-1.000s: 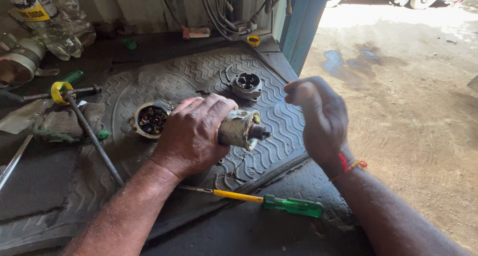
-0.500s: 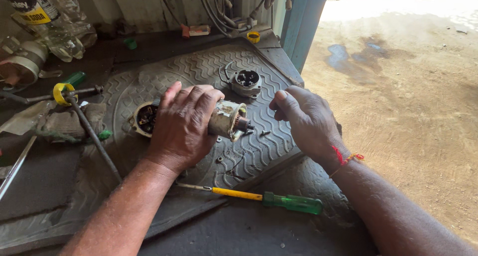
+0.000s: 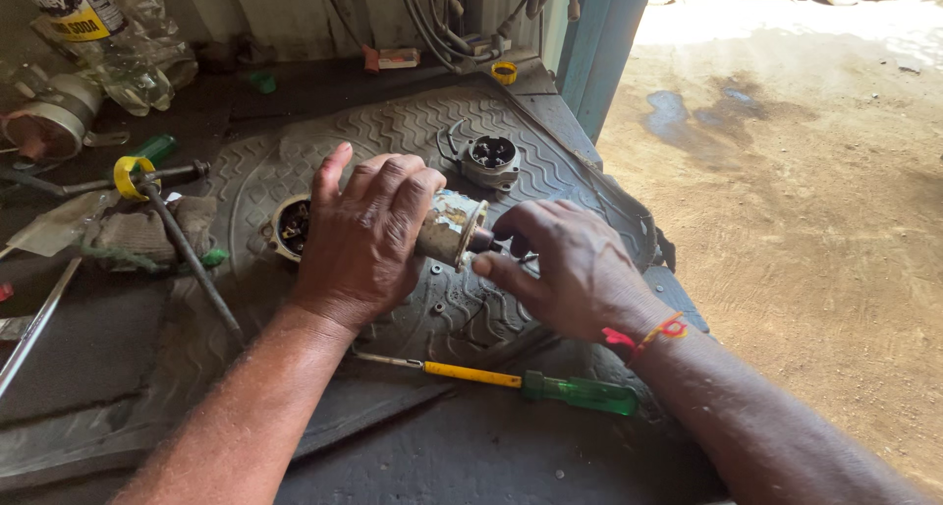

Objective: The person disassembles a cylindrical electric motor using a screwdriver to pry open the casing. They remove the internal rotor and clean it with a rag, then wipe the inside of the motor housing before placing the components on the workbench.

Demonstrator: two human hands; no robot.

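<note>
A screwdriver (image 3: 530, 381) with a green handle lies on the mat (image 3: 413, 122), just nearer than both wrists. The left hand (image 3: 365, 232) is wrapped over a small motor (image 3: 450, 228), fingers curled down around its body. The right hand (image 3: 565, 264) pinches the motor's shaft end, thumb and forefinger closed on it. Behind the left fingers sits an open round housing (image 3: 291, 226); beyond the right fingertips, a round cap (image 3: 491, 158).

Bare mat (image 3: 393, 132) lies open behind the hands, while a round end cap (image 3: 491, 159), a screwdriver (image 3: 530, 382) and a metal rod (image 3: 192, 259) hem them in.
</note>
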